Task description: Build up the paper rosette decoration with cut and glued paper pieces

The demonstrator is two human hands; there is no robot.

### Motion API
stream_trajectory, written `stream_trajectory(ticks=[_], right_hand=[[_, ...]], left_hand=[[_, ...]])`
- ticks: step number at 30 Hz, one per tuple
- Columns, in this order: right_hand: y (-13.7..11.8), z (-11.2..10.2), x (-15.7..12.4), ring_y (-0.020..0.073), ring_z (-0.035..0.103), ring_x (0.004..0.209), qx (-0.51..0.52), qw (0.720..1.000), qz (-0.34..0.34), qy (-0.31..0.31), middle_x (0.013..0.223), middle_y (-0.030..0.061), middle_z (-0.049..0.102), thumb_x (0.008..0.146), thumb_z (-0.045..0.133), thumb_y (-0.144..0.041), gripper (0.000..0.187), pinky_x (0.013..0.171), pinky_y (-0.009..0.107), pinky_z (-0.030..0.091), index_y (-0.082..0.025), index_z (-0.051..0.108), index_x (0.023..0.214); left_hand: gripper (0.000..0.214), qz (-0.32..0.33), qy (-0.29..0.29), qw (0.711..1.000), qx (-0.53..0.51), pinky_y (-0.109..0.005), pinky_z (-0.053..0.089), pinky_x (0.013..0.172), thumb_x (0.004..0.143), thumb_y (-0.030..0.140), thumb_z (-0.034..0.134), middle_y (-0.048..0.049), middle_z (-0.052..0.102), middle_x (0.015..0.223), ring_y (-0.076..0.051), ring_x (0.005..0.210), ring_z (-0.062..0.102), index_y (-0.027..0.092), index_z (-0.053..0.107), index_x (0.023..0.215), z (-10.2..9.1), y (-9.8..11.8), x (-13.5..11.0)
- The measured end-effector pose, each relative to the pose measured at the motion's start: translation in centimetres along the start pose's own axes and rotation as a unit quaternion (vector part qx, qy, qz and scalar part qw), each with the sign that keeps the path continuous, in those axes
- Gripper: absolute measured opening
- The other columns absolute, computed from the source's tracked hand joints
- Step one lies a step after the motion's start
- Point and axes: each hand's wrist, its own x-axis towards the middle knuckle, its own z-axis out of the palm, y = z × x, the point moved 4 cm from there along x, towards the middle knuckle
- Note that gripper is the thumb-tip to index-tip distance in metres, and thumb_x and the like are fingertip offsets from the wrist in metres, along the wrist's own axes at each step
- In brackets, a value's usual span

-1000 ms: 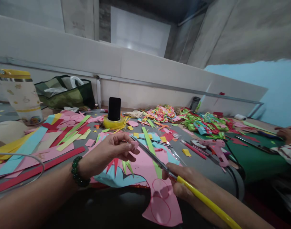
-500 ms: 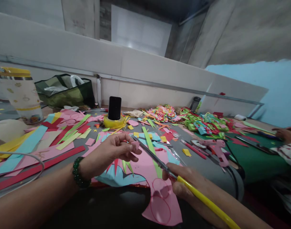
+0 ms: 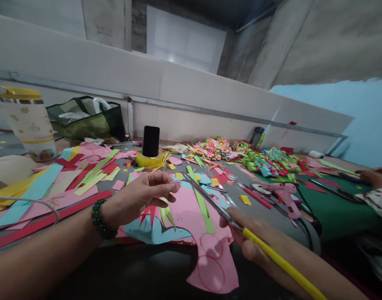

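My left hand point(image 3: 141, 195), with a green bead bracelet point(image 3: 99, 218) at the wrist, hovers over the table with thumb and fingers pinched together; whatever they hold is hidden. My right hand point(image 3: 252, 239) is closed on yellow-handled scissors point(image 3: 209, 202). The blades point up and left, apart from the left fingertips. Below both hands lies a pink paper sheet point(image 3: 211, 268) with circles drawn on it, on top of a blue sheet point(image 3: 147, 233) with red and green spiky cut-outs.
Coloured paper strips point(image 3: 84, 179) and scraps cover the table. A black phone point(image 3: 151, 141) stands in a yellow tape roll point(image 3: 149, 161). A pink glue gun point(image 3: 283, 193), paper flowers point(image 3: 212, 148), a green bag point(image 3: 84, 118) and a patterned cup point(image 3: 26, 123) lie around. Another person's hand point(image 3: 370, 177) rests far right.
The scissors have drawn away to the right from my left fingers. The small pink piece seen between those fingers before no longer shows. My right hand has shifted right and down.
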Motion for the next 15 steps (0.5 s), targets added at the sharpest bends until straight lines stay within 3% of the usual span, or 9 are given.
stream_trajectory(ticks=[6,11,15], right_hand=[[-0.55,0.23,-0.8,0.0178,0.055,0.059,-0.035,0.999,0.021,-0.01,0.068,0.0053,0.062,0.08,0.026,-0.079,0.069,0.057,0.029,0.046,-0.021,0.063,0.089],[-0.87,0.6,-0.83,0.0211,0.059,0.073,-0.009,0.999,0.054,0.001,0.086,0.007,0.067,0.078,0.024,-0.08,0.072,0.064,0.032,0.046,-0.022,0.064,0.092],[-0.74,0.8,-0.67,0.0201,0.056,0.074,-0.003,0.998,0.054,-0.016,0.086,0.0063,0.064,0.081,0.02,-0.079,0.072,0.068,0.032,0.044,-0.022,0.063,0.09]], left_hand=[[0.019,-0.005,0.008,1.0,-0.026,-0.02,0.045,0.061,0.071,0.026,0.076,0.0013,0.061,0.072,-0.008,0.063,0.057,0.014,0.062,0.073,-0.04,0.01,0.25],[0.022,-0.004,0.017,0.999,-0.048,-0.023,0.048,0.068,0.07,0.025,0.077,0.0001,0.064,0.076,-0.01,0.067,0.061,0.014,0.059,0.073,-0.09,-0.13,0.34],[0.022,0.0,0.007,0.998,-0.059,-0.023,0.049,0.07,0.07,0.023,0.078,-0.0005,0.064,0.079,-0.01,0.07,0.062,0.014,0.058,0.074,-0.06,-0.23,0.37]])
